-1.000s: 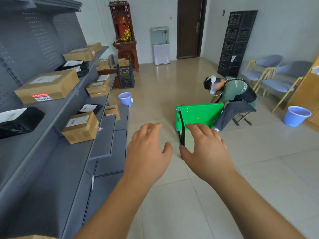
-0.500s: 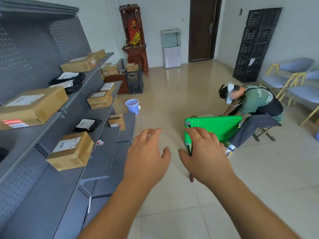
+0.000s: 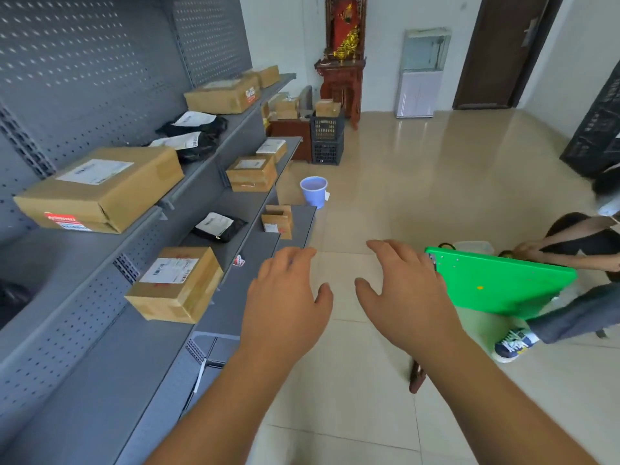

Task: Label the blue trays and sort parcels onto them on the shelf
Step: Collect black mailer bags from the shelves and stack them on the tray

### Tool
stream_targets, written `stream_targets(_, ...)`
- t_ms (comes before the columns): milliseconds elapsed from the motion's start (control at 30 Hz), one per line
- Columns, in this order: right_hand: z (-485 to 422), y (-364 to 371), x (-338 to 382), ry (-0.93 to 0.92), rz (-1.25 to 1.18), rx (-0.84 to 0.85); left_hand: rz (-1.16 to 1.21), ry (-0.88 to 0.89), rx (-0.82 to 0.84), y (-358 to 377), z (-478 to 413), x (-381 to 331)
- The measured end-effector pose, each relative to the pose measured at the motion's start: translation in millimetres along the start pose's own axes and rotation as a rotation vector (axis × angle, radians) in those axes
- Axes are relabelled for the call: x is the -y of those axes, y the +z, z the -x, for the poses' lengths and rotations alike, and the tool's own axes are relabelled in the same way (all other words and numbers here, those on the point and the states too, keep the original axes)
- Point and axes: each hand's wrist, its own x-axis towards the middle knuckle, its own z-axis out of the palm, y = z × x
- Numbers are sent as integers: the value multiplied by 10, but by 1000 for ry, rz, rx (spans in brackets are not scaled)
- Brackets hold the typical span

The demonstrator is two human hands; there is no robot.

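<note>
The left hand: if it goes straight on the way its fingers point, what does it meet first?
Probably the far end of the lowest shelf, beside the small cardboard box. Depth is unclear: the left hand may pass above it toward the lilac bucket.

Shelf (image 3: 100, 380): grey metal tiers, pegboard back, along the left.
Large parcel (image 3: 100, 189): labelled cardboard box, flat on the upper tier.
Smaller parcel (image 3: 174, 285): labelled cardboard box, one tier down, near the front edge.
Black mailers (image 3: 194, 135): white-labelled bags lying behind the large parcel.
</note>
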Motion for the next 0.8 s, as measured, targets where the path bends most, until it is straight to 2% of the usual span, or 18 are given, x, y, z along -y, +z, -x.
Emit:
stream_targets(400, -1473, 795, 1244, -210, -128, 51, -4, -134, -132, -316, -1219, 1282)
stream_targets(667, -2203, 1328, 1945, -456, -304, 201, 26, -367, -270, -523, -1535, 1857)
stream_targets(800, -2470, 1530, 2300, -610, -390, 289, -35, -533, -344, -658, -1578, 2064)
